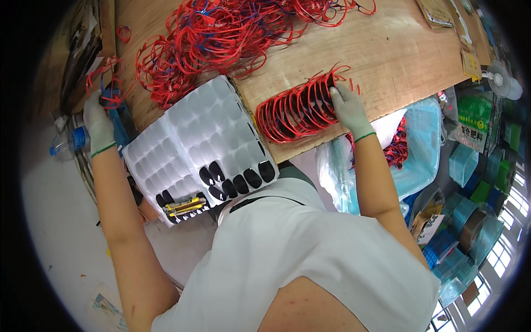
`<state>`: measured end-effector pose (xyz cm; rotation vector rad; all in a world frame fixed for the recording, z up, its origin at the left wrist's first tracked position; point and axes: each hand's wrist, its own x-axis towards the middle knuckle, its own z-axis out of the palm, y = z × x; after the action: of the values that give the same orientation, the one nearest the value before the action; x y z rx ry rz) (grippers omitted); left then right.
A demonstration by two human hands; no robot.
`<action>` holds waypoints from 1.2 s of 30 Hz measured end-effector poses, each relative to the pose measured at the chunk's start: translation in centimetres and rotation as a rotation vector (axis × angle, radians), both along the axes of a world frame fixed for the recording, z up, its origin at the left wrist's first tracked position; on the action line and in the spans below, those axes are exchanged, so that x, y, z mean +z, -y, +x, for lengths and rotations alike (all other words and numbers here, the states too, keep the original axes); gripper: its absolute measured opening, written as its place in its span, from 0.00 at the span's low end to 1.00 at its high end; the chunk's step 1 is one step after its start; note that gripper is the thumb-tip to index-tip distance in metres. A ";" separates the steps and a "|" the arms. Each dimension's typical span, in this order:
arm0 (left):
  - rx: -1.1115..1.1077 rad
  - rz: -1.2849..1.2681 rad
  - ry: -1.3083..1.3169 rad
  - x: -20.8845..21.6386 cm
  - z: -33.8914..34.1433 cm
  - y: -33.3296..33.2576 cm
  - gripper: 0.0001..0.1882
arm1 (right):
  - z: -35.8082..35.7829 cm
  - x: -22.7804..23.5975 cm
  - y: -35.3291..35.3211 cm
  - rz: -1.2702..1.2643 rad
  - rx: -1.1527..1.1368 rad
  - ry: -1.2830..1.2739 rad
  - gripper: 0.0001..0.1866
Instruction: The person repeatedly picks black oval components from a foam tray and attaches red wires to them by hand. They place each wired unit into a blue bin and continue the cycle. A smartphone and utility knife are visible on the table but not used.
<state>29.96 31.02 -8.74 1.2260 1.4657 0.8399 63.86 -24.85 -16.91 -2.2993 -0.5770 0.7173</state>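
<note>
My left hand [99, 120], in a pale glove, is at the far left with its fingers closed round red glasses frames [112, 98]. On the right, my gloved right hand [349, 110] grips the far end of a packed row of red glasses [296, 110], thumb on top; dark lenses show between the rims. Between the hands a pale moulded tray [188, 130] with oval pockets leans over the table edge toward my lap. Several black lenses [253, 177] lie in its near pockets, and a yellow tool [185, 207] rests across others.
A large tangled heap of red frames [215, 39] covers the far part of the wooden table [381, 50]. Right of the table stands a light-blue bin [426, 144] holding more red frames. A clear bottle [69, 140] and a blue box edge [123, 123] sit beside my left hand.
</note>
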 end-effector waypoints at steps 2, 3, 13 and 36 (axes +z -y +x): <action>0.011 -0.030 0.063 3.2 1.5 2.9 0.10 | 0.2 0.7 0.1 -0.005 0.014 -0.048 0.19; -0.012 -0.028 0.111 3.4 1.0 2.9 0.11 | 0.2 1.0 -0.1 -0.007 0.035 -0.074 0.20; -0.173 0.012 0.261 6.4 1.7 8.5 0.16 | 0.2 -1.1 -0.3 0.034 0.074 0.039 0.26; -0.658 -0.030 0.102 9.4 -19.1 32.3 0.18 | 1.5 -1.2 1.3 -0.004 0.094 0.057 0.30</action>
<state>10.81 -1.26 0.67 1.4929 0.8937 0.4194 65.34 -26.18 -18.09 -2.3155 -0.7142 0.6997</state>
